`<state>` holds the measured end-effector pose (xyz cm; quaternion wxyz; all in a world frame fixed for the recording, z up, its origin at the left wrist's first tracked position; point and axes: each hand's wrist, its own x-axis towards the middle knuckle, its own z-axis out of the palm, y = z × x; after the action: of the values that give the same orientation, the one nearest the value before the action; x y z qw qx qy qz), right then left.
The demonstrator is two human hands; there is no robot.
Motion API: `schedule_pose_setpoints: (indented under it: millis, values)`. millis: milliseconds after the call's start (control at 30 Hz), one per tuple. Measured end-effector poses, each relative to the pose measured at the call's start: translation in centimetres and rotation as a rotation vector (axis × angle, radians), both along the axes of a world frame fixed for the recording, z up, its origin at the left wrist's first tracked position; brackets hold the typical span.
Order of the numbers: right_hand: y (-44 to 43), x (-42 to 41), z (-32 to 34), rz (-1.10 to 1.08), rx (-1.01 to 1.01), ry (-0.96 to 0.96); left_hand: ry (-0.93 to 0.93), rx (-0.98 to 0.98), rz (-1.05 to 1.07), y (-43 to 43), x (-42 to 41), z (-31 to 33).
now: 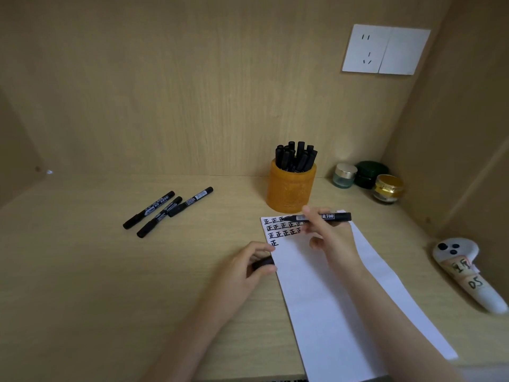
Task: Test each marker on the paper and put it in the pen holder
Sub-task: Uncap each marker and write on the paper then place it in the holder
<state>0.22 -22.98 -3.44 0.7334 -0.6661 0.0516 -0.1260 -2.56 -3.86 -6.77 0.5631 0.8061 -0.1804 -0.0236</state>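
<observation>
My right hand [327, 235] pinches a black marker [334, 216] held level above the top of the white paper [330, 299], its tip pointing left. Rows of black test characters [281, 230] fill the paper's upper left corner. My left hand [248, 267] grips a black marker cap [264, 262] at the paper's left edge. The orange pen holder [290, 188] stands just behind the paper with several black markers [296, 157] in it. Three capped black markers [165, 210] lie on the desk to the left.
Three small jars [367, 179] stand in the back right corner. A white controller with paper labels [465, 271] lies at the right edge. A wall socket plate [385, 49] is on the back panel. Wooden walls enclose the desk [110, 285] on three sides.
</observation>
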Motion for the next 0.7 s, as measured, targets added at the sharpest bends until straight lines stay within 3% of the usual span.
schedule_pose_setpoints:
  millis: [233, 700]
  values:
    - [0.8, 1.5, -1.6, -0.062, -0.104, 0.108, -0.097, 0.066, -0.057, -0.3, 0.2, -0.6]
    - [1.0, 2.1, -3.5, -0.150, -0.310, 0.042, -0.046, 0.136, -0.043, -0.3, 0.0, -0.5]
